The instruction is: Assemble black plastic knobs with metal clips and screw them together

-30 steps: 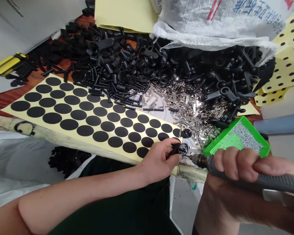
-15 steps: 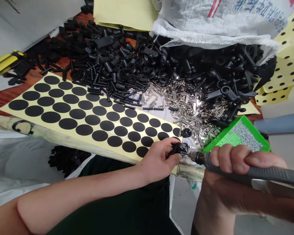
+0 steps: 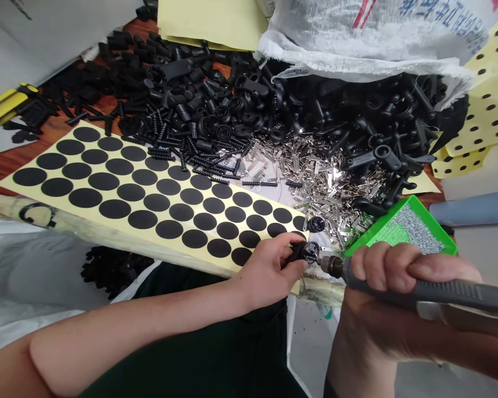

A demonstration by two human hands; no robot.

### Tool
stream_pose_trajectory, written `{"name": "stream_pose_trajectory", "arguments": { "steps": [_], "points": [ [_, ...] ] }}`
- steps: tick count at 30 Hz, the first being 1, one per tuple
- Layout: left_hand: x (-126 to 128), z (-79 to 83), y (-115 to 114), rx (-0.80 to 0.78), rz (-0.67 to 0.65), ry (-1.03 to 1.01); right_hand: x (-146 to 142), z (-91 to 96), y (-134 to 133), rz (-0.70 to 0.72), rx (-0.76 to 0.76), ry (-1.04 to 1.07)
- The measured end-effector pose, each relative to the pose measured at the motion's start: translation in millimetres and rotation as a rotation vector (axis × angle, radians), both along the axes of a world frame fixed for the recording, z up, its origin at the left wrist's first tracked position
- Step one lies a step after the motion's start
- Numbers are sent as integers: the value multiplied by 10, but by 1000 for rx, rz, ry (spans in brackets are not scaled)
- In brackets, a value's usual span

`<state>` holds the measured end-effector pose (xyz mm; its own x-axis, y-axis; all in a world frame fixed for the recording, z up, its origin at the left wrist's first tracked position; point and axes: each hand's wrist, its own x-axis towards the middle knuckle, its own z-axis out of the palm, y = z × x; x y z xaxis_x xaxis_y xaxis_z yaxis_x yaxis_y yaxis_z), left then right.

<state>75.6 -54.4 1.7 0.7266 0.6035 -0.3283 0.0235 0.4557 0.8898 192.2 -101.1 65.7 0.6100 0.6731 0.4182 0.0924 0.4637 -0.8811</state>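
Observation:
Between the thumb and fingers of my left hand (image 3: pixel 271 268) is a black plastic part with a round end (image 3: pixel 311 252), held at the table's front edge. My right hand (image 3: pixel 402 276) is wrapped round a grey electric screwdriver (image 3: pixel 448 293). Its metal tip (image 3: pixel 326 263) points left and meets the round end of the black part; the exact contact is too small to make out. Just behind, another round black piece (image 3: pixel 316 224) lies by the corner of a yellow sheet of black round stickers (image 3: pixel 182 212).
Small metal clips (image 3: pixel 315 177) lie heaped behind my hands. A green tray (image 3: pixel 429 207) of small screws stands at the right. Black plastic parts (image 3: pixel 216 105) are piled across the back, below a white woven sack (image 3: pixel 365 38). A yellow-handled tool (image 3: pixel 8 105) lies far left.
My right hand and the screwdriver have shifted slightly left, toward the black part. My left hand holds the part in the same place.

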Motion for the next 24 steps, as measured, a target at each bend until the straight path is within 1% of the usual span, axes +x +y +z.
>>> {"name": "stream_pose_trajectory", "arguments": {
  "steps": [7, 11, 18, 21, 24],
  "points": [
    [4, -11, -6, 9, 12, 29, -7, -16, 13, 8, -5, -37],
    [3, -6, -8, 29, 20, 42, -50, 19, 60, -10, -40, 16],
    [13, 33, -47, 20, 92, 58, -82, -5, 104, 35, -18, 2],
    [20, 39, -58, 37, 98, 88, -98, -25, 129, 9, -6, 3],
    [24, 32, -61, 55, 105, 122, -142, -43, 174, -50, -10, 22]
  ]
}}
